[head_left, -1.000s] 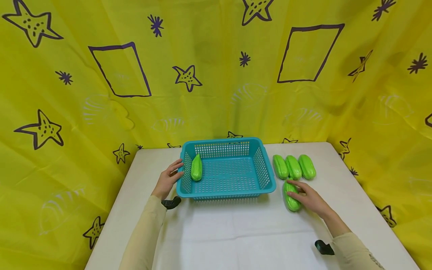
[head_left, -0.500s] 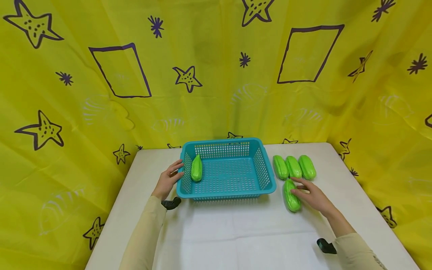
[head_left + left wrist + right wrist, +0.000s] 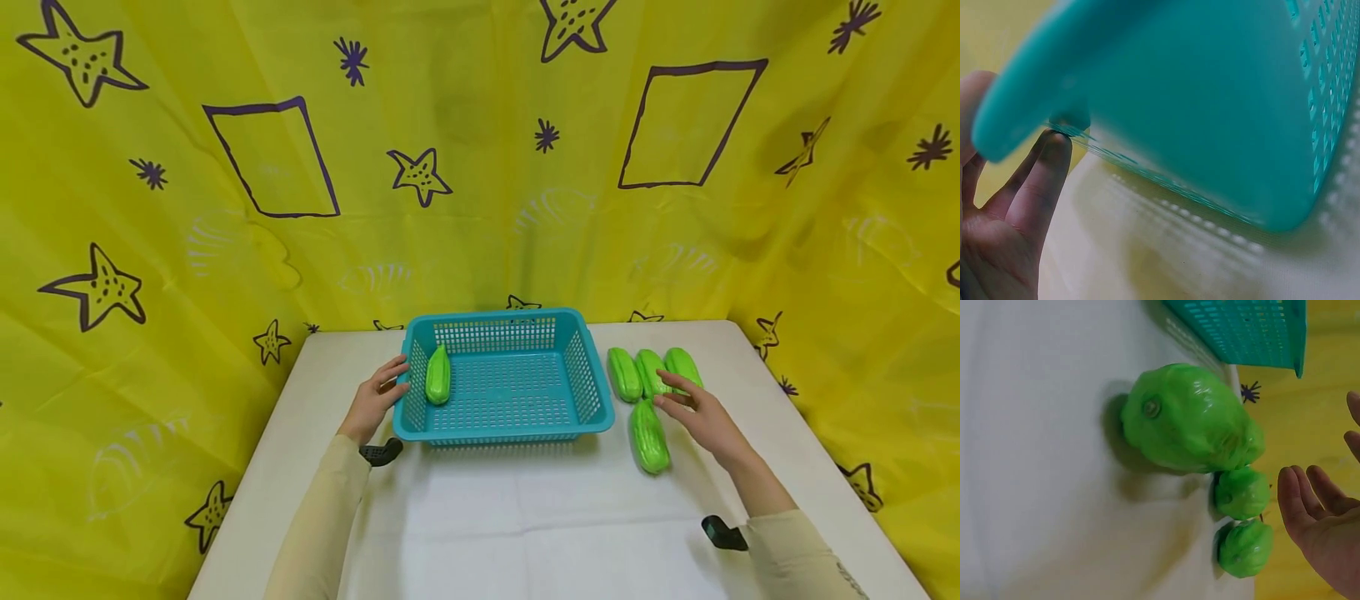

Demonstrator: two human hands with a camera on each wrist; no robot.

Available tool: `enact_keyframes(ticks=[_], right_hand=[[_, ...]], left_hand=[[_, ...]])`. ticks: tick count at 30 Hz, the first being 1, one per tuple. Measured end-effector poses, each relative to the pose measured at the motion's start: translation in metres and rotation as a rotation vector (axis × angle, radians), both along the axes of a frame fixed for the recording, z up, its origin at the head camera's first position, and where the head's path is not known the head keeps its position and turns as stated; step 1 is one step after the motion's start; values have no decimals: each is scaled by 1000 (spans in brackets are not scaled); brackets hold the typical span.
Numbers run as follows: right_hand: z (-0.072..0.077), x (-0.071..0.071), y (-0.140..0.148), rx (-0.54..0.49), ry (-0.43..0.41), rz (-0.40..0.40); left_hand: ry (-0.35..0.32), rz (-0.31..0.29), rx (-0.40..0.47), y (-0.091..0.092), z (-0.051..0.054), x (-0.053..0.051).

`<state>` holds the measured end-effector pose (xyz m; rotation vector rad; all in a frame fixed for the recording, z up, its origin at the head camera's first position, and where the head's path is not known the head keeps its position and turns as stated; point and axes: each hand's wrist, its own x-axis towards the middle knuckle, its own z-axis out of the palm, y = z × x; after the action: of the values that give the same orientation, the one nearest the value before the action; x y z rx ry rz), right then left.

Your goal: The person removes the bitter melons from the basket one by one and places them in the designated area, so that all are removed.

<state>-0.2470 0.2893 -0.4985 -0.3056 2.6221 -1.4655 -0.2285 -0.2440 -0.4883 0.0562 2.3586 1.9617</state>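
Note:
My left hand (image 3: 370, 406) is at the left end of a turquoise perforated plastic basket (image 3: 502, 435), fingers fairly straight against its rim and outer wall. The left wrist view shows a fingertip touching the wall below the rim (image 3: 1016, 94). Inside the basket, along its left wall, lies one glossy green ribbed gourd (image 3: 438, 377). To the right of the basket, my right hand (image 3: 705, 421) hovers with loosely spread fingers over a front gourd (image 3: 649, 437), holding nothing. Behind that one, three more gourds (image 3: 624, 375) lie side by side, partly covered by the fingers.
A white-covered table (image 3: 517, 517) carries everything. Yellow curtains (image 3: 480, 242) printed with starfish hang behind it and at both sides. Black camera mounts (image 3: 723, 533) stick out near both wrists.
My right hand has drawn its fingers off the front gourd and moved up and slightly right, toward the back row. That gourd stays on the table. My left hand has stayed at the basket.

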Motion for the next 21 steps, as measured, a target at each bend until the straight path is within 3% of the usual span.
enact_keyframes(ticks=[8, 14, 21], right_hand=[[21, -3, -18, -262, -31, -87], [38, -5, -34, -330, -62, -116], [61, -3, -54, -675, -214, -102]], left_hand=[[19, 2, 11, 0, -2, 0], [20, 2, 8, 0, -3, 0], [26, 4, 9, 0, -2, -1]])
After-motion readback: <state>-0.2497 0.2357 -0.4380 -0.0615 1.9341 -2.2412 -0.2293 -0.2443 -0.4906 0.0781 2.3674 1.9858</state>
